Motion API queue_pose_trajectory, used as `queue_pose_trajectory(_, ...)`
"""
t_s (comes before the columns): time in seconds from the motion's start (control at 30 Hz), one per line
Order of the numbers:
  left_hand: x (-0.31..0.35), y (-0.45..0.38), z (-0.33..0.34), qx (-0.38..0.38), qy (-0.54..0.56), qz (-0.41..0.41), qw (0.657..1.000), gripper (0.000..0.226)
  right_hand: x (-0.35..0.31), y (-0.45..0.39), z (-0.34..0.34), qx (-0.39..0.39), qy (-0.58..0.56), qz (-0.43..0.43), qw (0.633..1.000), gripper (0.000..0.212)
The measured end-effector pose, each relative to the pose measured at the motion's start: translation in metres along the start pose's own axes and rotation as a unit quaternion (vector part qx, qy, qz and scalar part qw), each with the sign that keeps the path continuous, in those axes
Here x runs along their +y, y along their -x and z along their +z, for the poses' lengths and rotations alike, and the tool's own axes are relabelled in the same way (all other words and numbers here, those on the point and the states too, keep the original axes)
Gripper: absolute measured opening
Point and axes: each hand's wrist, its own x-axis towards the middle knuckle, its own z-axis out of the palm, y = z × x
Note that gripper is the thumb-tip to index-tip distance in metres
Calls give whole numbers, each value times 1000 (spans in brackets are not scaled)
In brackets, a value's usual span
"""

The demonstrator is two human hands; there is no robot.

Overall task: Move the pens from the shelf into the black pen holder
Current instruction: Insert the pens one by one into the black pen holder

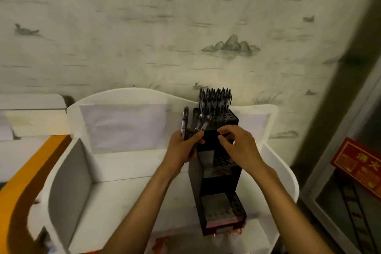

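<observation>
Pens (195, 125) fan upward from the left hand (184, 146), whose fingers are curled round a small bundle of them just left of the black pen holder (218, 163), which stands on the right part of a white shelf (127, 171) against a wall papered with ink-wash hills and birds. A dense cluster of dark pens (215, 99) already stands upright in the holder's tall rear compartment. The right hand (239, 144) hovers at the holder's front, fingers bent and pinching one thin dark pen (225, 134) lying crosswise at the fingertips. A red box (358, 163) sits to the right.
</observation>
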Motion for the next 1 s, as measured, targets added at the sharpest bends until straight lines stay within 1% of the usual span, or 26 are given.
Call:
queue_pose_trajectory(0.07,0,-7,5,10,3,-2,1000,30,3,-17,-1,-6,-20,-6,1000,17)
queue_pose_trajectory(0.2,0,-17,19,12,20,-16,1000,34,4,-43,-5,-18,-142,5,990,13)
queue_pose_trajectory(0.33,-3,-22,33,1,19,-6,1000,30,7,-57,-5,-32,-235,38,971,12)
queue_pose_trajectory(0.4,-5,-25,37,-1,23,-4,1000,29,10,-60,-4,-31,-264,57,962,13)
queue_pose_trajectory(0.53,-9,-32,38,-2,13,-2,1000,31,14,-66,-2,-59,-341,106,932,4)
queue_pose_trajectory(0.63,-9,-36,38,-3,12,0,1000,31,16,-72,2,-76,-350,123,925,7)
queue_pose_trajectory(0.7,-8,-39,38,-4,11,-1,1000,31,17,-78,4,-74,-370,135,916,10)
queue_pose_trajectory(0.77,-8,-43,37,8,10,-1,1000,30,16,-85,1,-49,-409,157,898,13)
queue_pose_trajectory(0.83,-9,-46,33,35,14,0,999,33,16,-96,-7,-4,-443,172,880,14)
queue_pose_trajectory(0.87,-10,-47,30,49,14,-1,999,35,17,-101,-12,22,-444,165,881,14)
queue_pose_trajectory(0.93,-9,-48,24,70,15,-9,997,30,23,-112,-20,73,-400,122,905,12)
queue_pose_trajectory(1.0,-8,-50,19,75,26,-13,997,20,29,-122,-27,121,-323,70,936,10)
